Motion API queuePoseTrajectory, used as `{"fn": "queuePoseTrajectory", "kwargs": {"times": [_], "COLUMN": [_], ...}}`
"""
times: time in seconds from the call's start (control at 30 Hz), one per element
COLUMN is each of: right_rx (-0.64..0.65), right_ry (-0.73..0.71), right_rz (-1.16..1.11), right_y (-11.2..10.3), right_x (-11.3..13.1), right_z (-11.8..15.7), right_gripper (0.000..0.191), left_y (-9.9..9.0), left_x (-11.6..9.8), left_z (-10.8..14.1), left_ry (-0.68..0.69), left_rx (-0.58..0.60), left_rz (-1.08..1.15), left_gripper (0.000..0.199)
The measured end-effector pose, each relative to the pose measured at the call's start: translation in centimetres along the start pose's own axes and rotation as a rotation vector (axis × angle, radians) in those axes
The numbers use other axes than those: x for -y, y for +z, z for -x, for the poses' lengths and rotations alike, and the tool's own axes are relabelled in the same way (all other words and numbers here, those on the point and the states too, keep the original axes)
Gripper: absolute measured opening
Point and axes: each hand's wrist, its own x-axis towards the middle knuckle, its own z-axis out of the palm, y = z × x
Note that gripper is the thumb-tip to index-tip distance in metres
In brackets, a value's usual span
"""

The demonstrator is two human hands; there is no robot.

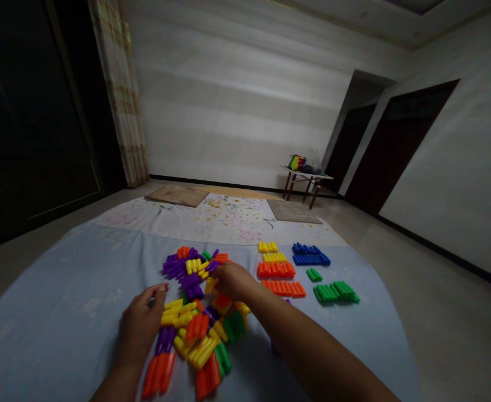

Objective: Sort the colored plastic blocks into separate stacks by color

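A jumbled pile of ridged plastic toy blocks (201, 352) in purple, yellow, orange and green spreads between my hands. My left hand (139, 315) rests on the cloth at the pile's left edge, beside yellow blocks (174, 314). Its fingers curl loosely, thumb and finger tips close together, with nothing visible between them. Reaching across the pile, my right hand (231, 279) bends its fingers down among the blocks, near an orange-yellow block (211, 286) and purple blocks (192, 286). Those fingertips are partly hidden and blurred, so what they grip does not show.
To the right stand colour-sorted rows: yellow blocks (274, 257), orange blocks (283, 288), blue blocks (311, 258) and green blocks (336, 292). A pale blue cloth (82, 312) covers the table. Two flat boards (178, 195) lie at its far edge. A small side table (306, 174) stands beyond.
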Motion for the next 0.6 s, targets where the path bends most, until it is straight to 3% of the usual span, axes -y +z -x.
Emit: {"fn": "queuePoseTrajectory", "kwargs": {"times": [0.23, 0.5, 0.6], "right_rx": [-0.174, -0.033, -0.088], "right_ry": [0.288, 0.341, 0.284], "right_rz": [-0.337, -0.073, -0.088], "right_y": [-1.4, -1.2, -1.9], "right_x": [-0.6, -1.0, -1.5], "right_z": [5.5, 8.0, 8.3], "right_gripper": [0.016, 0.025, 0.022], "left_y": [0.2, 0.2, 0.2], "left_x": [0.3, 0.2, 0.1], "left_z": [0.2, 0.2, 0.3], "left_ry": [-0.008, -0.018, -0.016], "left_rx": [0.001, 0.018, 0.022], "left_rz": [0.006, 0.046, 0.047], "left_gripper": [0.042, 0.042, 0.041]}}
